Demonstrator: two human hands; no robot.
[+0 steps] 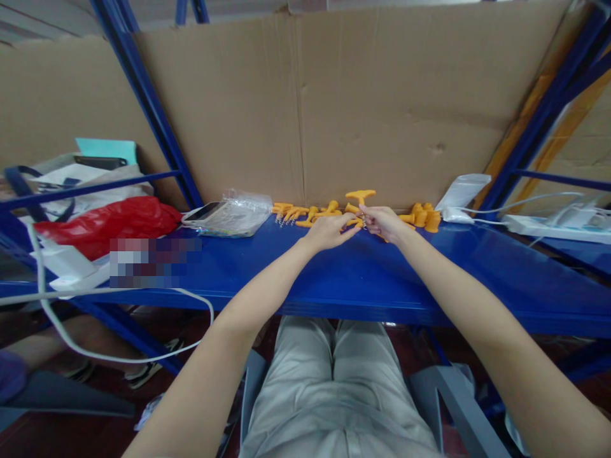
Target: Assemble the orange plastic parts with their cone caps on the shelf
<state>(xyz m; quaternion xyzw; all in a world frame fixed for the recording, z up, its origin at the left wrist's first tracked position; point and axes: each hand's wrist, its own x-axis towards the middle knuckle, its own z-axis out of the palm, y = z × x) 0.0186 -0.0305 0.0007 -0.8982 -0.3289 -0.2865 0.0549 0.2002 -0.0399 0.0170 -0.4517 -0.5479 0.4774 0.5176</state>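
My left hand (329,231) and my right hand (383,222) meet over the blue shelf (296,273), fingertips pinched together on a small orange T-shaped plastic part (360,197) with a metal piece under it. The part stands upright between both hands. A row of similar orange parts (305,214) lies along the cardboard wall to the left. Another heap of orange parts (422,217) sits just right of my right hand.
A clear plastic bag (237,213) and a phone (203,212) lie left of the orange row. A red bag (107,222) and white cables (119,356) are at far left. A white pouch (461,191) and power strip (548,226) sit at right. Cardboard (382,102) backs the shelf.
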